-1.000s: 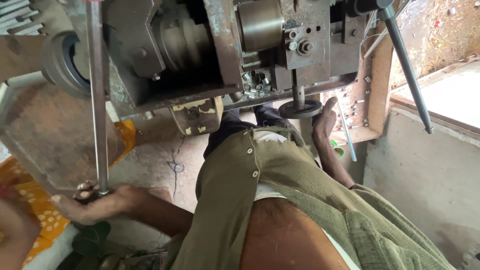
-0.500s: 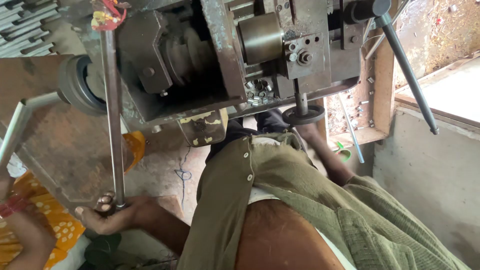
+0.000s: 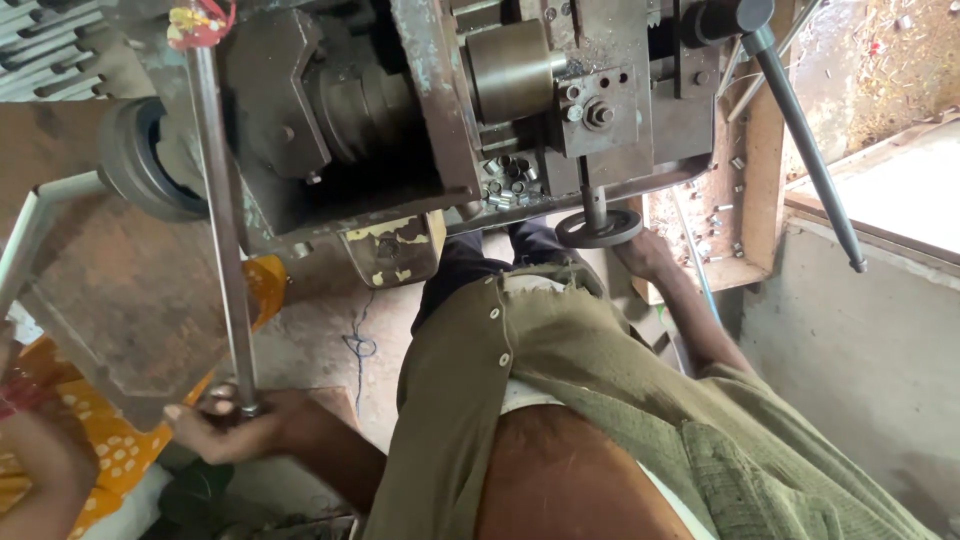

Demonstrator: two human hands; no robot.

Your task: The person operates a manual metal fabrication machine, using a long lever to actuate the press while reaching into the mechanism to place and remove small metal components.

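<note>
Below the machine (image 3: pixel 420 110), a long steel rod (image 3: pixel 222 220) is being steadied by clamped left hand (image 3: pixel 235 428) fingers; a small handwheel (image 3: pixel 600 228) is being touched by the right hand (image 3: pixel 645 255), grip unclear.

This is a small metal workshop; a heavy, grimy iron machine (image 3: pixel 420 130) fills the upper part of the view, with a long steel lever (image 3: pixel 225 230), a round handwheel (image 3: pixel 598 228) and a black handle bar (image 3: pixel 800 150); loose metal nuts (image 3: pixel 510 180) lie on it; the floor (image 3: pixel 320 340) is bare, stained concrete.

The left hand (image 3: pixel 235 425) has drawn the long steel lever (image 3: pixel 222 235) rightward beside the machine.
</note>
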